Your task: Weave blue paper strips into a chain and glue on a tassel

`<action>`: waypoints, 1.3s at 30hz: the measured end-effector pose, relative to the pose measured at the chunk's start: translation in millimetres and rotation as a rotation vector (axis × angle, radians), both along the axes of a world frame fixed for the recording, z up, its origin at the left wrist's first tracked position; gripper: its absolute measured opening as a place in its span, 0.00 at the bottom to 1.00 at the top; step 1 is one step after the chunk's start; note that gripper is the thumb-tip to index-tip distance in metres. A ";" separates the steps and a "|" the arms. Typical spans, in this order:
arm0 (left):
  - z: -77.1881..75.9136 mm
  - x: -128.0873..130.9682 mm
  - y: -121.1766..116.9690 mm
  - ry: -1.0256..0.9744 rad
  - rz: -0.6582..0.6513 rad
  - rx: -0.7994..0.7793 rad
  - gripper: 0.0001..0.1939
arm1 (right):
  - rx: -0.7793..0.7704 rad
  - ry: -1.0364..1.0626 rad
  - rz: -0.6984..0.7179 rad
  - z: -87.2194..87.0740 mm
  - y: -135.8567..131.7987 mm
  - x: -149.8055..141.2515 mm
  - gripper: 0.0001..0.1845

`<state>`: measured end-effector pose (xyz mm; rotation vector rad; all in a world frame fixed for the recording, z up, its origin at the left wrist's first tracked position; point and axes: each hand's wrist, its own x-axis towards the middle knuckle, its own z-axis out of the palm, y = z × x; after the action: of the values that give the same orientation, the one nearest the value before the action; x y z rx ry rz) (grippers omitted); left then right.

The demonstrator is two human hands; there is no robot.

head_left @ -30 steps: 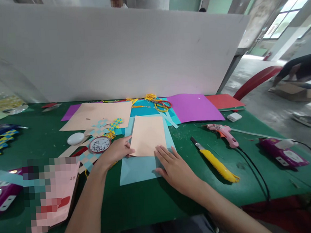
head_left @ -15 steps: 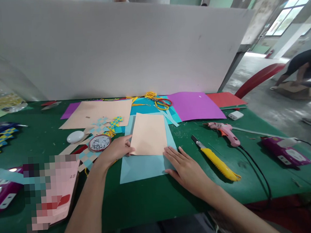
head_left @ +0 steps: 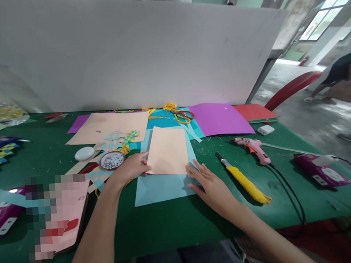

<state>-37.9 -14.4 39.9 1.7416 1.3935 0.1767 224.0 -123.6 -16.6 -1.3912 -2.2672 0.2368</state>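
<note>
A peach sheet of paper (head_left: pixel 167 150) lies over a larger light blue sheet (head_left: pixel 161 190) on the green table. At the peach sheet's lower left edge, my left hand (head_left: pixel 136 165) pinches it between thumb and bent forefinger. My right hand (head_left: pixel 210 187) rests by its lower right corner, over the blue sheet's right edge, fingers apart and slightly curled. Whether those fingertips touch the peach paper is hard to tell. Right of that hand lies a yellow utility knife (head_left: pixel 248 184).
A pink glue gun (head_left: pixel 255 148) with a black cord lies right. Left are a phone (head_left: pixel 69 217), a round tin of small beads (head_left: pixel 112 160) and woven paper strips (head_left: pixel 113 142). Scissors (head_left: pixel 184 116) and a purple sheet (head_left: pixel 220 118) lie before a white partition (head_left: pixel 135 58).
My right hand has lifted slightly and shifted a little, its fingers now more curled and spread. My left hand and the sheets stay in place.
</note>
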 end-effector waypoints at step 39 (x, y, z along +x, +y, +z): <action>1.9 -2.7 -1.7 -0.044 -0.011 -0.015 0.37 | -0.018 -0.105 0.271 28.3 35.4 26.5 0.15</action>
<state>-40.7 -16.1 41.8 1.7227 1.3507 0.1970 250.5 -88.3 11.7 -1.1258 -2.5450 0.2776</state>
